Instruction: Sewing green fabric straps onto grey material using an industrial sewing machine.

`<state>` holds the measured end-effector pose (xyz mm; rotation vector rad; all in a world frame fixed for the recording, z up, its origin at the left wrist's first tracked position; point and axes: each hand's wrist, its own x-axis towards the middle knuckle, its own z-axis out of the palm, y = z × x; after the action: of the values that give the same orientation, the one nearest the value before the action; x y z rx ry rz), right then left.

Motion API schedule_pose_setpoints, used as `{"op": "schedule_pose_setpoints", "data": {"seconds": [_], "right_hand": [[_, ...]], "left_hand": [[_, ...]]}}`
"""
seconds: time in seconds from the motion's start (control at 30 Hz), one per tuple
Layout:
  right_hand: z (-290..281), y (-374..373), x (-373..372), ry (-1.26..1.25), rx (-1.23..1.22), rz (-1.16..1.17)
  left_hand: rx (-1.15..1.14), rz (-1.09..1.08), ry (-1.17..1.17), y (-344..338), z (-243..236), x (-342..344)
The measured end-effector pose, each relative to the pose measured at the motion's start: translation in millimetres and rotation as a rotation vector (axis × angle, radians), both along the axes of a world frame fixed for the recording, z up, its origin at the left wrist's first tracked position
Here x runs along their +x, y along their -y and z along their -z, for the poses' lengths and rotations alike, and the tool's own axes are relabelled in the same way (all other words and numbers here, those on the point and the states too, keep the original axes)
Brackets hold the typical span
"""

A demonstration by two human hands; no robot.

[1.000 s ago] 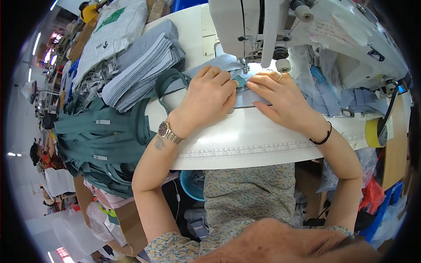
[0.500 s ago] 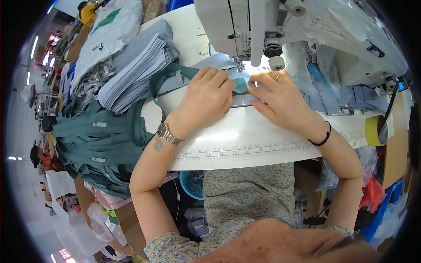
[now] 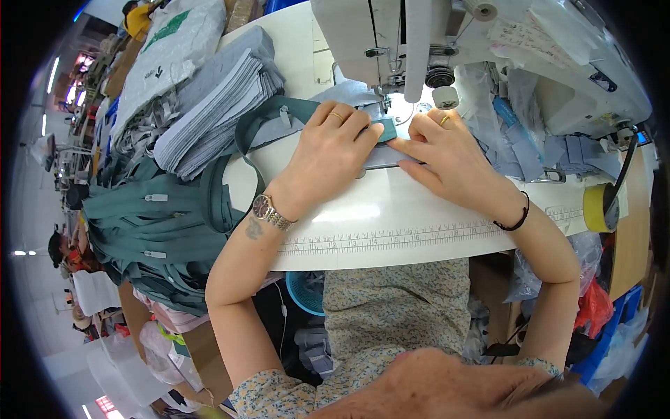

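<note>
A narrow teal fabric strip [image 3: 385, 130] lies on a grey cloth piece [image 3: 380, 155] under the white sewing machine [image 3: 419, 35] on the white desk [image 3: 391, 223]. The left hand [image 3: 328, 157] and right hand [image 3: 447, 150] press flat on it, fingers spread, gripping nothing.

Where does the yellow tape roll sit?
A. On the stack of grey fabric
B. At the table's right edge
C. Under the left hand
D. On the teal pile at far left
B: the tape roll stands at the right edge of the white table, far from the left hand and the right hand, which press the fabric by the needle.
</note>
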<state>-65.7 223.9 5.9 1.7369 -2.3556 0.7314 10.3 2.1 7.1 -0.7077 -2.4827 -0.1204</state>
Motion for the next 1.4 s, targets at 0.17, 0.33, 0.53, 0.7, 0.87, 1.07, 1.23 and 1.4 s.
{"op": "schedule_pose_setpoints", "data": {"seconds": [0.17, 0.33, 0.53, 0.7, 0.87, 1.07, 1.23, 1.4], "right_hand": [[1, 1, 1, -0.043, 0.014, 0.005], [3, 2, 4, -0.071, 0.003, 0.018], [5, -4, -3, -0.136, -0.021, 0.009], [3, -3, -9, -0.175, -0.135, 0.044], [2, 10, -12, -0.158, -0.115, -0.061], [-6, 0, -7, -0.256, -0.056, -0.071], [-12, 4, 0, -0.154, -0.023, -0.100], [-16, -4, -5, -0.133, 0.005, -0.070]], "left_hand": [[-0.019, -0.011, -0.017, 0, 1, 0], [-0.040, -0.029, -0.026, 0, 1, 1], [-0.153, -0.060, 0.042, -3, -4, 2], [-0.128, -0.050, 0.074, -3, -8, 1], [-0.124, -0.092, 0.041, 6, -3, 4], [-0.037, -0.036, 0.041, -2, 7, 2], [-0.142, -0.079, 0.017, -1, 2, 15], [0.021, -0.443, 0.255, 52, -72, 15]]}}
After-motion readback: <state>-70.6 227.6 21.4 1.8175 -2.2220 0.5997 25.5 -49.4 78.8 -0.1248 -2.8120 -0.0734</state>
